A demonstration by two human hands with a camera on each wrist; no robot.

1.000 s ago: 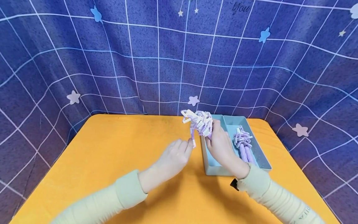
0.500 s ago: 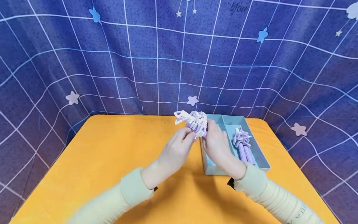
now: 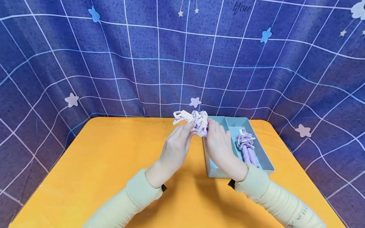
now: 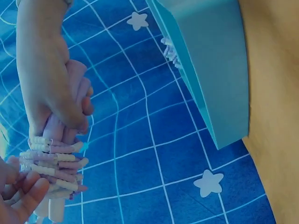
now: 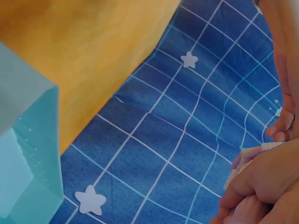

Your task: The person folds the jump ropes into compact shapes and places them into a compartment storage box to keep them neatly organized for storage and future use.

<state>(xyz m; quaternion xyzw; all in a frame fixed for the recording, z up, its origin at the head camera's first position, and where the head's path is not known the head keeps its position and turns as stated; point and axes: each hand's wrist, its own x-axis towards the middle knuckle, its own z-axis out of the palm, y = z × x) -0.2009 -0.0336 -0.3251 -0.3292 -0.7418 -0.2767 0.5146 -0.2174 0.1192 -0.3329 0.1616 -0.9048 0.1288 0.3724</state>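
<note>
A beaded jump rope (image 3: 200, 122), white and lilac, is held up in a wound bundle over the table, left of the tray. My right hand (image 3: 221, 145) grips its two lilac handles (image 4: 74, 74), just beyond the wound beads. My left hand (image 3: 176, 144) pinches at the beaded coils (image 4: 56, 161) from the other side, thumb and fingers close against them. In the right wrist view, a knuckle of the right hand (image 5: 271, 175) covers most of the bundle. A few loops and a white piece stick out at the bundle's far left end.
A blue-grey two-compartment tray (image 3: 214, 173) stands on the right of the orange table (image 3: 122, 152). Its right compartment holds a second wound jump rope (image 3: 246, 139) with lilac handles. A blue grid-patterned curtain (image 3: 142, 63) closes the back and sides.
The loose beaded end hanging from the bundle has been brought up to the coils by my left hand. Both hands and the jump rope have shifted slightly left.
</note>
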